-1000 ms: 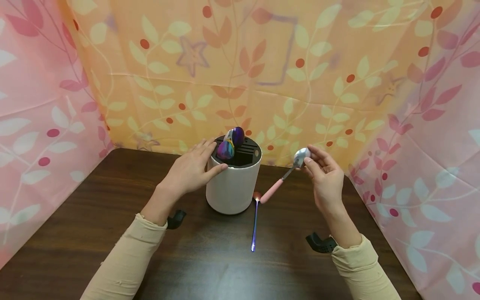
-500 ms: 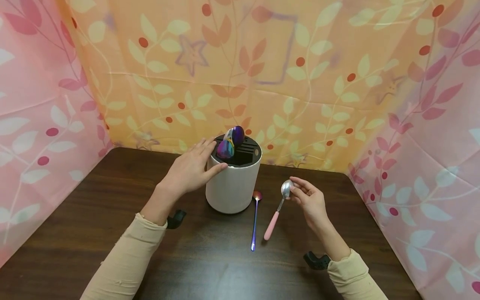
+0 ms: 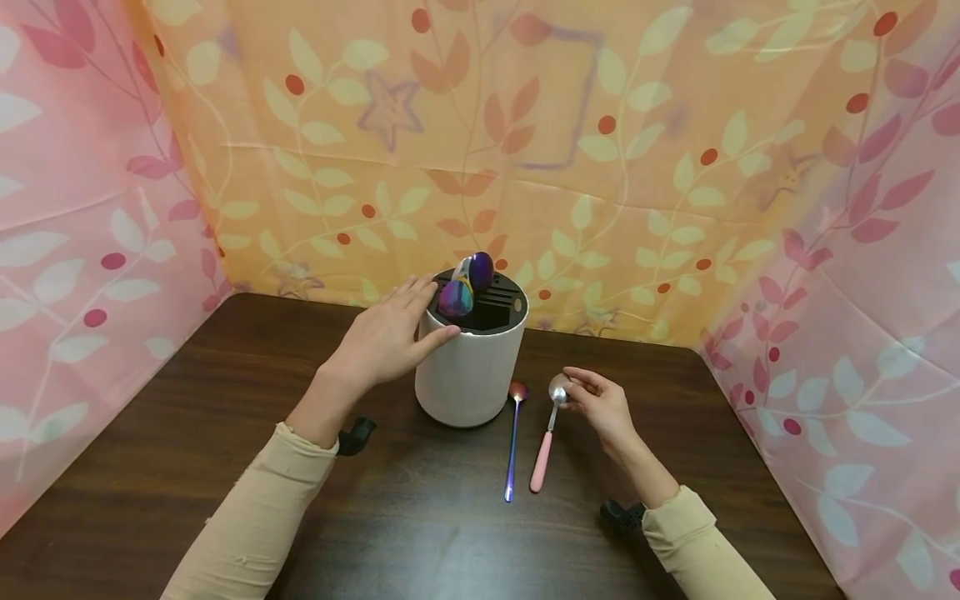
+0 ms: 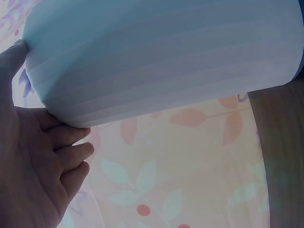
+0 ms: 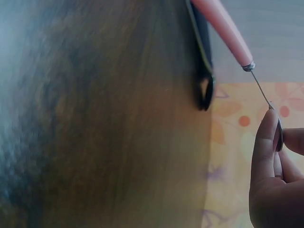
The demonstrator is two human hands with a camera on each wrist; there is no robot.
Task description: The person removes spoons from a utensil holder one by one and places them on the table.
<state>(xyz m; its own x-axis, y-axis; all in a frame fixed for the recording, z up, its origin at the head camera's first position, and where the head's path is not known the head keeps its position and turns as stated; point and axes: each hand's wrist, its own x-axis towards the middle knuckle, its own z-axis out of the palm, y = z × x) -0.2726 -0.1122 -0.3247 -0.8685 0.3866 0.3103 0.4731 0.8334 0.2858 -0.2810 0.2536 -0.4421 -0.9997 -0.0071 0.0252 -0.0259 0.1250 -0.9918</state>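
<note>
A white round utensil holder (image 3: 471, 367) with a black slotted top stands on the dark wooden table (image 3: 225, 467); iridescent purple spoon bowls (image 3: 465, 283) stick out of it. My left hand (image 3: 386, 337) rests against the holder's left side and rim, fingers straight; the left wrist view shows the holder's wall (image 4: 161, 57) against the palm. My right hand (image 3: 596, 404) pinches the silver bowl of a pink-handled spoon (image 3: 542, 458), which lies on the table; its pink handle (image 5: 223, 28) and the pinching fingertips (image 5: 268, 137) appear in the right wrist view. An iridescent blue-purple spoon (image 3: 512, 446) lies beside it.
Leaf-patterned cloth walls (image 3: 525, 150) close in the table at the back, left and right. Black wrist-camera mounts (image 3: 354, 435) show under both forearms.
My right hand has lowered the pink-handled spoon from beside the holder's top down to the table, next to the iridescent spoon. The left hand has stayed on the holder.
</note>
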